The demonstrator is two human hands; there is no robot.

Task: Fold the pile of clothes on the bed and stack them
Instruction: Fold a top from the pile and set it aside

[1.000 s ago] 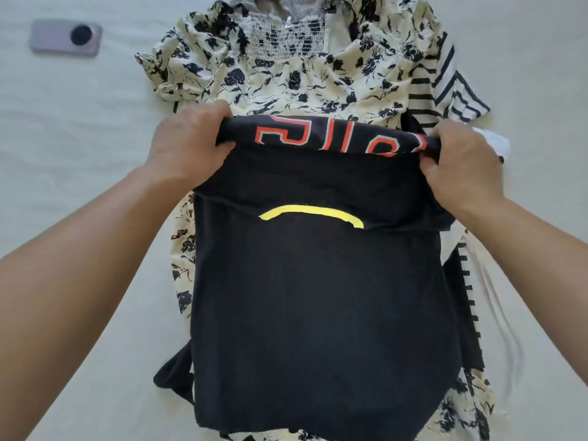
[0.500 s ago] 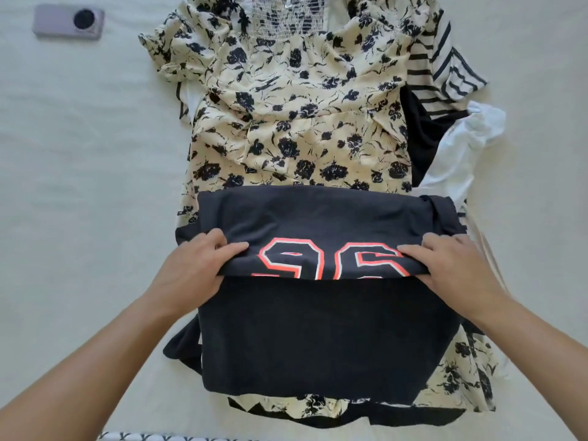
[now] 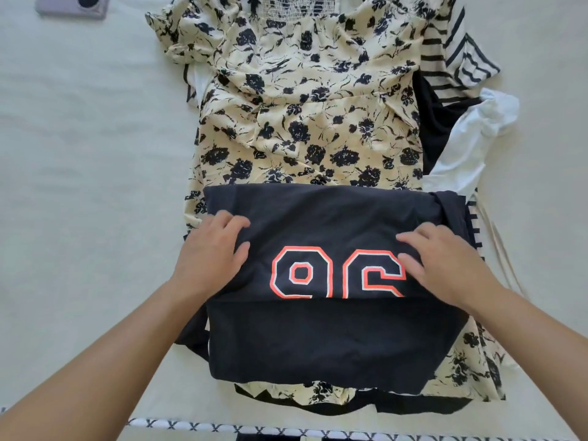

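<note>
A black shirt (image 3: 331,342) with an orange-outlined number lies folded over itself on top of the clothes pile, its upper part doubled down toward me. My left hand (image 3: 211,254) rests flat on the fold's left side, fingers loosely spread. My right hand (image 3: 445,265) lies flat on the right side, partly covering the number. Under the shirt spreads a cream dress with black flowers (image 3: 305,106). A black-and-white striped garment (image 3: 451,55) and a white garment (image 3: 471,138) stick out at the pile's right.
A purple phone (image 3: 71,4) lies on the pale sheet (image 3: 89,154) at the far left. The bed's near edge has a patterned trim (image 3: 222,426) at the bottom. Thin cream straps (image 3: 496,240) trail from the pile's right side.
Both hands pulled the shirt's top edge down toward me and laid it over the lower half. They then let go of the edge and now lie flat on the fold.
</note>
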